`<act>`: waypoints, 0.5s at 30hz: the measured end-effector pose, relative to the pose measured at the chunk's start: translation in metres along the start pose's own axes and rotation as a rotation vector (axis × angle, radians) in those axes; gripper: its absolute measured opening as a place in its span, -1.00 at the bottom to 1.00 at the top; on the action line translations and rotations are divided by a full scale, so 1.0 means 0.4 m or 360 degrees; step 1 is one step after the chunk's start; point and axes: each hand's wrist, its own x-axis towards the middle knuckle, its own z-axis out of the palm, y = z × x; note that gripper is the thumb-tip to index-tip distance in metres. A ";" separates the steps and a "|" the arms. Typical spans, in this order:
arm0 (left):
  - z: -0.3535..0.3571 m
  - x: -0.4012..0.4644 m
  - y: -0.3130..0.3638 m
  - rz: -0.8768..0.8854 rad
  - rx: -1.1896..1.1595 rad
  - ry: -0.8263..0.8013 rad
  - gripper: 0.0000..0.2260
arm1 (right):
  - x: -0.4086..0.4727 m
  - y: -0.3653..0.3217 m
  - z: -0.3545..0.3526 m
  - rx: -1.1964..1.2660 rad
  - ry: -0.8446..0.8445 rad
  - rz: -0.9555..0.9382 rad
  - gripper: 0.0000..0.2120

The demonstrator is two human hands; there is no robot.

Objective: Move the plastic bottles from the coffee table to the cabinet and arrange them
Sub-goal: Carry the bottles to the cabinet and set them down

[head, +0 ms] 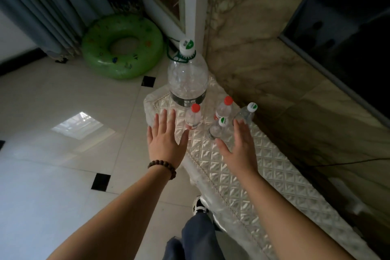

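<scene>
Head view: left hand (166, 143) and right hand (238, 150) both spread flat, empty, hovering over cabinet top (242, 175). Large bottle (187, 76) and four small bottles (193, 117) stand upright at far end. Arranging step, judged: nudge small ones into row, light touch, empties tip easily. Marble wall (274, 69) crowds right side; swim ring (122, 46) on floor, clear of work

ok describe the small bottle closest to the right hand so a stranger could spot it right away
Start at the big clear plastic jug with the green-and-white cap standing at the far end of the quilted silver cabinet top. Four small clear plastic bottles stand nearer the person; the one meant is the small white-capped bottle just left of the open right hand. Unlike the two red-capped bottles beside it, its cap is white and green, and it stands nearest the person.
</scene>
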 end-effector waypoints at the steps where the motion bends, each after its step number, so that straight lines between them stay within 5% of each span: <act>1: -0.034 -0.033 0.001 0.0020 0.0035 0.0006 -0.38 | -0.026 -0.022 -0.022 -0.0039 0.0001 -0.0034 -0.28; 15: -0.314 -0.456 -0.114 -0.0197 0.0084 0.0084 -0.39 | -0.363 -0.180 -0.140 -0.0198 0.0022 -0.0191 -0.41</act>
